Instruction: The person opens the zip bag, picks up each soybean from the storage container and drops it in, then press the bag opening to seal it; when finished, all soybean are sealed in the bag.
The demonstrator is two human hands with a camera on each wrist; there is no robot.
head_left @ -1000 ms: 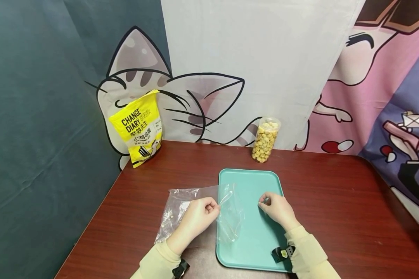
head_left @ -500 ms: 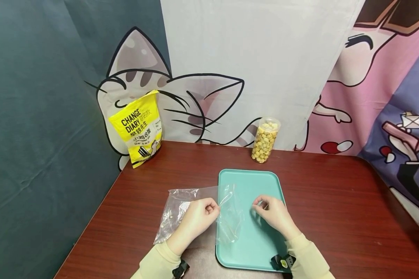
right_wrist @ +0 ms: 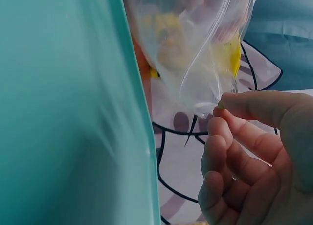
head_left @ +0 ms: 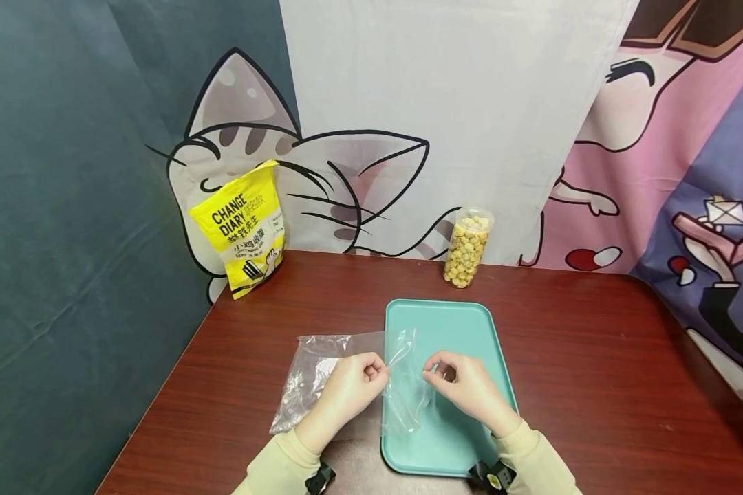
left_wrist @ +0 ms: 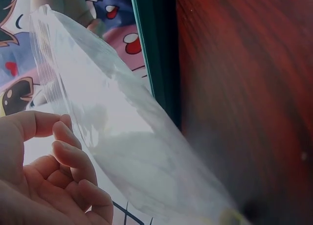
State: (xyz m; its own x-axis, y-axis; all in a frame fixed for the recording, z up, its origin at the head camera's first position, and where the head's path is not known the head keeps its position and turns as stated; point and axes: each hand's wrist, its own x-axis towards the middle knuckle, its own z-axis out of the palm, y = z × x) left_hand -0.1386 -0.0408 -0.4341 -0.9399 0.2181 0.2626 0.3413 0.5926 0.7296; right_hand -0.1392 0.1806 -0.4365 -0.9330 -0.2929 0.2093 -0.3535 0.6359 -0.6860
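A clear zip-top bag (head_left: 306,381) lies partly on the table, its mouth raised over the left side of a turquoise tray (head_left: 442,323). With thumb and forefinger my left hand (head_left: 351,383) pinches the bag near its zip strip; the left wrist view shows the bag (left_wrist: 112,112) spreading away from those fingertips. My right hand (head_left: 464,386) is above the tray at the bag's open end. Between its thumb and forefinger a tiny yellow-green bit (right_wrist: 221,105) shows in the right wrist view, overlapping the bag's edge. A few small pale pieces show in the bag's lower part.
At the back right stands a clear tub of popcorn (head_left: 467,251). A yellow snack bag (head_left: 245,230) leans at the back left. Printed cloth (head_left: 470,89) hangs behind the reddish-brown table (head_left: 594,357), and more cloth hangs along the left side.
My right hand has moved left over the tray, up to the bag's mouth, thumb and forefinger held together. The left hand keeps its grip on the bag in the same place.
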